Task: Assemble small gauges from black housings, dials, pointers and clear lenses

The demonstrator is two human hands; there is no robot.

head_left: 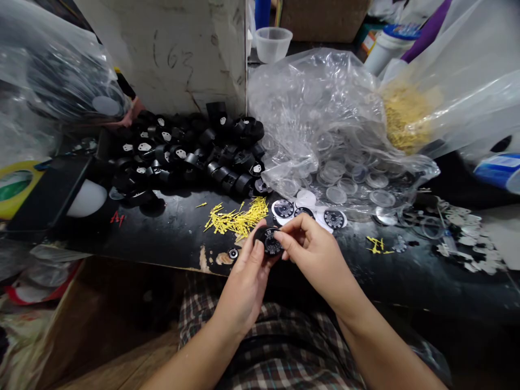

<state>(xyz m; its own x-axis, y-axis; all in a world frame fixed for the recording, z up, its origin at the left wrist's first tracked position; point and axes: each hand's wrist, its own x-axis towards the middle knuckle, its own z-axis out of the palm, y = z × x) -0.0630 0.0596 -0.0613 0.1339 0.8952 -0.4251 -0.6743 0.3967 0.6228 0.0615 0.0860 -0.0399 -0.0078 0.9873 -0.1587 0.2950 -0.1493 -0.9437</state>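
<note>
A: What lies at the centre?
B: A round black dial [271, 245] with pale markings, held above the near edge of a black table [174, 230].

A: And the hands?
B: The left hand [247, 279] grips the dial by its rim, thumb in front. The right hand [316, 253] is bent over the dial's face, thumb and forefinger drawn close; whether they pinch some small part, one cannot tell.

A: What borders these?
B: Just beyond the left hand, a loose pile of yellow pointers [238, 218]; beyond the right, printed discs [334, 219], black on white. A small ring [233, 253] rests near the table's edge, left of the dial.

A: Farther out?
B: At left rear, a heap of black cups [179, 154], some bearing pale metal plates; far left, a few red pointers [117, 218] and a roll of tape [36, 172]. At right rear, a clear plastic bag [309, 95] with transparent round covers [336, 195] at its mouth; far right, a scatter of flat, pale pieces [473, 233].
</note>
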